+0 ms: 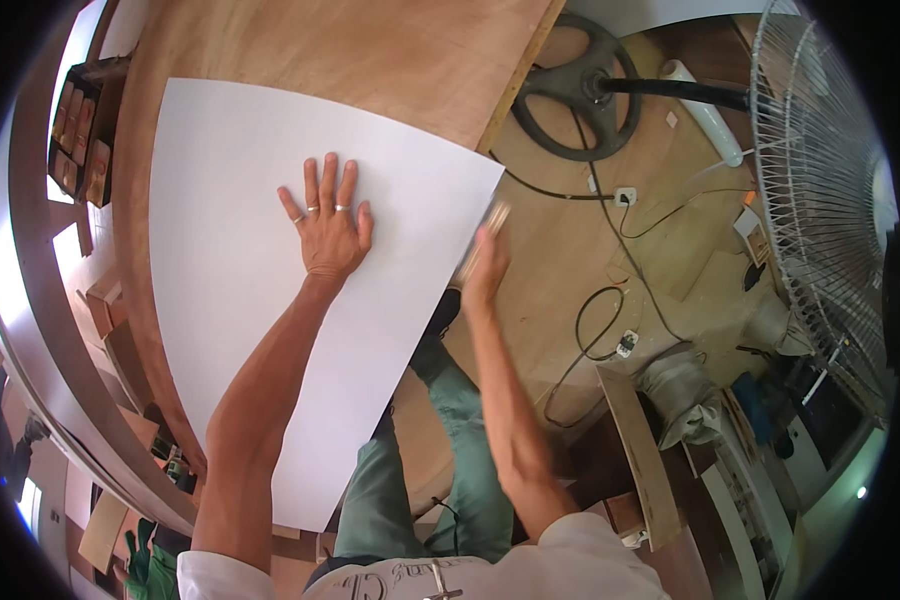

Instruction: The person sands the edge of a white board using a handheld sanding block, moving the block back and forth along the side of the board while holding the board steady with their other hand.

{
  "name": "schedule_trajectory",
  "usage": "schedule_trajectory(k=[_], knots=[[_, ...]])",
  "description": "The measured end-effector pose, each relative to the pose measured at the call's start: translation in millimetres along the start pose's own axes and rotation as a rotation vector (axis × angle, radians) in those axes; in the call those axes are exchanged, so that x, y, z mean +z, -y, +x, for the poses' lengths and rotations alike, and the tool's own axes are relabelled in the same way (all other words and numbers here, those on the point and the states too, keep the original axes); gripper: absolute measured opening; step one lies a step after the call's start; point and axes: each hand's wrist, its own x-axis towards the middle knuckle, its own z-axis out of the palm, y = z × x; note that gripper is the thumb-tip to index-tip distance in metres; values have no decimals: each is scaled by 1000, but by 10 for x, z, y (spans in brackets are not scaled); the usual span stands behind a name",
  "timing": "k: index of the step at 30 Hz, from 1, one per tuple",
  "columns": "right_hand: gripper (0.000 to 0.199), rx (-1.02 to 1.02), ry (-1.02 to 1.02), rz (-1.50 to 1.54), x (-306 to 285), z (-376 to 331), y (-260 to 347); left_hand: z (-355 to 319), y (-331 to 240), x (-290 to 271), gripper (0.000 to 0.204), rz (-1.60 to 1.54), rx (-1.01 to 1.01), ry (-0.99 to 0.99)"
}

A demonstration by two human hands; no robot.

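Observation:
A large white panel (225, 200) lies on the brown wooden workbench (360, 50). My left hand (330, 238) rests flat on the panel's upper middle, fingers spread and two of them wearing rings. At the panel's right edge, my right hand (486, 265) is closed around a narrow, light wooden block (499, 213). Motion smears the block and the fingers, so whether the block touches the edge is hard to see. My green-trousered legs (465, 425) show below, beside the panel's right edge.
A standing fan's round base (580, 88) and wire cage (820, 190) are on the right. Black cables with a white socket block (626, 345) lie on the floor. A filled sack (682, 385) and boards (638, 450) stand lower right. A dark box (88, 130) sits at left.

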Motion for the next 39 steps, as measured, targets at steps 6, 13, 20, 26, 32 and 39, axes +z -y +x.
schedule_trajectory(k=[6, 13, 20, 26, 32, 39], knots=[[71, 57, 72, 352, -292, -163, -439, 18, -4, -10, 67, 5, 21, -24], [62, 166, -20, 294, -224, -209, -327, 15, 5, 46, 66, 6, 25, -83], [77, 22, 114, 313, -73, -159, -413, 41, -35, -31, 60, -84, -7, -147], [77, 12, 210, 363, -208, -260, -572, 326, -397, -12, 56, -137, 185, -182], [80, 72, 116, 119, -173, -615, -387, 430, -536, 109, 60, 7, 201, -117], [79, 26, 65, 162, 61, 254, 186, 430, -501, 110, 62, 7, 192, -50]])
